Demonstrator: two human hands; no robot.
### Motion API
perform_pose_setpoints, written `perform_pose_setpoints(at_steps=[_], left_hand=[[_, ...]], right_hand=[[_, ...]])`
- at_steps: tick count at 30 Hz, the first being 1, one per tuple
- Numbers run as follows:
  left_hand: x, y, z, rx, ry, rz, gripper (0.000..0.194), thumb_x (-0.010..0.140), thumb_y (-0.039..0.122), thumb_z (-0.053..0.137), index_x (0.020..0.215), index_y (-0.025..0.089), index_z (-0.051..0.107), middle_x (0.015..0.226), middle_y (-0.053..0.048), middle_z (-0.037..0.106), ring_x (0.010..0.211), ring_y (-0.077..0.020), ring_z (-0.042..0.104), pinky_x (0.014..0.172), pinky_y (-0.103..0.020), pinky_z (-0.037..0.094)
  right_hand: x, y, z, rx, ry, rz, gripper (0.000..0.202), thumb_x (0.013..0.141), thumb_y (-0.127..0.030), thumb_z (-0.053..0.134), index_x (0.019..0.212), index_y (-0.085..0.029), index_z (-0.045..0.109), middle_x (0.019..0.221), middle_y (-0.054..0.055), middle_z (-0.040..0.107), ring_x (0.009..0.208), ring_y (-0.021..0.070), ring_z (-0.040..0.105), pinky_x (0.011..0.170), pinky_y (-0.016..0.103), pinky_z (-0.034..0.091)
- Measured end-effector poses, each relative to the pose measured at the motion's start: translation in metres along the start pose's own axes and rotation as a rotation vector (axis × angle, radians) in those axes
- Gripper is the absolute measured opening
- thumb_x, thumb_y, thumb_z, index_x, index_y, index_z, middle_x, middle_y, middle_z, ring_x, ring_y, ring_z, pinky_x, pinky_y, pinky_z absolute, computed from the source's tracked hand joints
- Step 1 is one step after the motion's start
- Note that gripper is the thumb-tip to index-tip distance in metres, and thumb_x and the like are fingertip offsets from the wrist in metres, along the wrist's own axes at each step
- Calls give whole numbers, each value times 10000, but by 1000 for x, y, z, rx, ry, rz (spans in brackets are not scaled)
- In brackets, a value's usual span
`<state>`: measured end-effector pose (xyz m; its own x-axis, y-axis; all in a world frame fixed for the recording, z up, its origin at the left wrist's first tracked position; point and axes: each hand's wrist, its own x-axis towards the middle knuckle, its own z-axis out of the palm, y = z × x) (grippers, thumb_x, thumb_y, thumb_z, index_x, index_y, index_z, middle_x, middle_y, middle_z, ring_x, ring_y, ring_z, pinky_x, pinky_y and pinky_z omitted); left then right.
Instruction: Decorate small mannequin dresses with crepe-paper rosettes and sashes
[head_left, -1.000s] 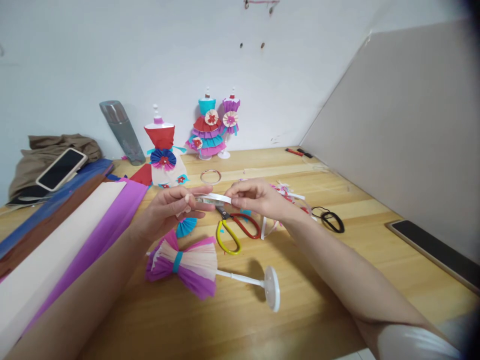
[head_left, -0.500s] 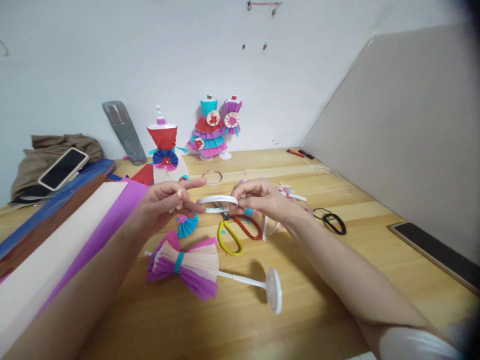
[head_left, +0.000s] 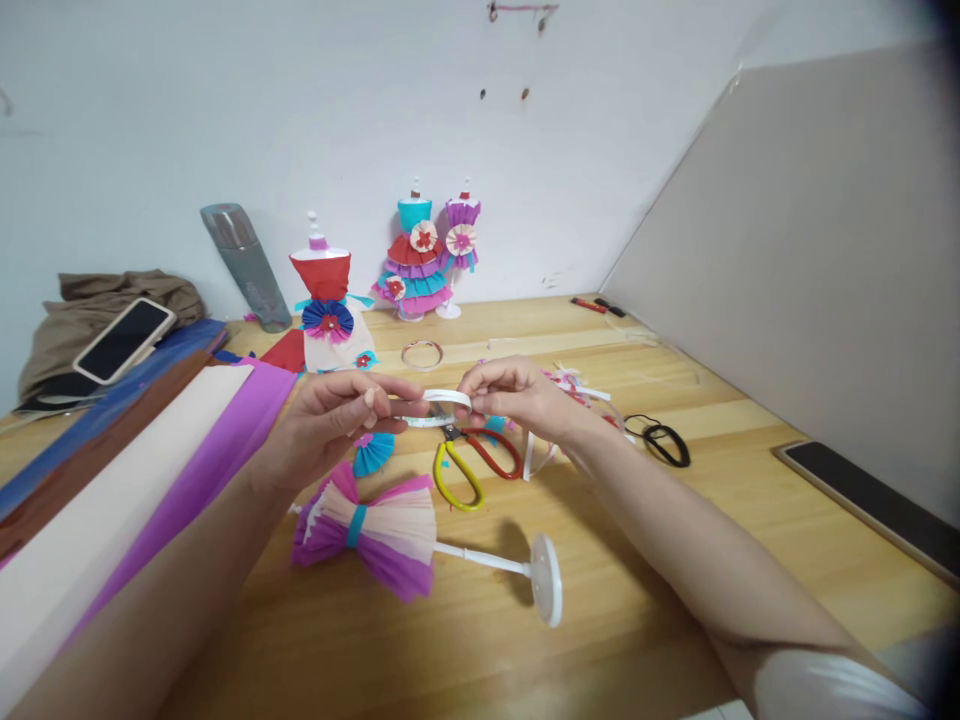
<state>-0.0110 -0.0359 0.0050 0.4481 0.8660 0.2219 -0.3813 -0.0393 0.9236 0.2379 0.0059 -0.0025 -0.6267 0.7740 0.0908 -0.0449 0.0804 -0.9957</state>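
A thin white ring that looks like a roll of tape (head_left: 448, 397) is held up between my two hands, over the scissors. My right hand (head_left: 510, 392) pinches its right side between thumb and fingers. The fingers of my left hand (head_left: 341, 412) close on its left side and partly hide it. Below lie scissors (head_left: 461, 490) with one yellow and one red handle, their blades partly covered. Nearer to me a small dress form in a pink, purple and cream pleated paper dress (head_left: 394, 525) lies on its side, a turquoise band round its waist and its white base to the right.
Three dressed forms, one in a red top (head_left: 322, 275), stand at the back beside a grey bottle (head_left: 247, 265). Coloured paper sheets (head_left: 135, 480) and a phone (head_left: 125, 340) are at left. Paper scraps (head_left: 574, 385), a black cord loop (head_left: 671, 448) and a dark phone-like slab (head_left: 862, 500) lie right.
My left fingers, apart with the index stretched out before, have come together over the left side of the white ring. My right hand keeps its pinch.
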Motion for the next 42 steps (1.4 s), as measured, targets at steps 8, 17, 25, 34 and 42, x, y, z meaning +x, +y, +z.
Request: perform_pose_setpoints(at_steps=[8, 17, 25, 34, 42], left_hand=[[3, -2, -10, 12, -26, -41, 99, 809, 231, 700, 787, 141, 734, 998, -94, 740, 890, -217, 727, 723, -226, 571], [5, 2, -13, -28, -72, -176, 144, 794, 250, 714, 718, 129, 723, 943, -105, 753, 862, -212, 728, 674, -207, 568], [5, 3, -14, -10, -113, -191, 124, 787, 261, 726, 750, 144, 745, 952, -95, 763, 850, -191, 727, 703, -214, 578], [5, 6, -21, 133, -130, -207, 173, 782, 298, 726, 762, 129, 754, 860, -134, 768, 734, -214, 737, 567, -207, 563], [2, 20, -29, 184, -83, -114, 145, 776, 286, 729, 752, 146, 753, 807, -103, 764, 602, -175, 717, 497, -186, 540]], right_hand=[[0, -1, -2, 64, -40, -5, 126, 663, -228, 708, 716, -114, 713, 571, 8, 632, 509, 84, 538, 498, 185, 412], [1, 0, 0, 32, -24, 3, 98, 582, -168, 638, 649, -117, 689, 532, 0, 612, 474, 81, 472, 467, 195, 354], [3, 7, 1, 117, -45, -42, 83, 626, -189, 642, 670, -122, 665, 526, -5, 577, 475, 81, 448, 472, 199, 336], [3, 4, 8, 426, -10, -54, 68, 570, -159, 593, 609, -144, 646, 566, 13, 613, 490, 99, 487, 483, 216, 376], [4, -3, 3, 300, 75, -63, 81, 555, -156, 592, 599, -140, 659, 579, 11, 636, 471, 86, 487, 478, 216, 354]])
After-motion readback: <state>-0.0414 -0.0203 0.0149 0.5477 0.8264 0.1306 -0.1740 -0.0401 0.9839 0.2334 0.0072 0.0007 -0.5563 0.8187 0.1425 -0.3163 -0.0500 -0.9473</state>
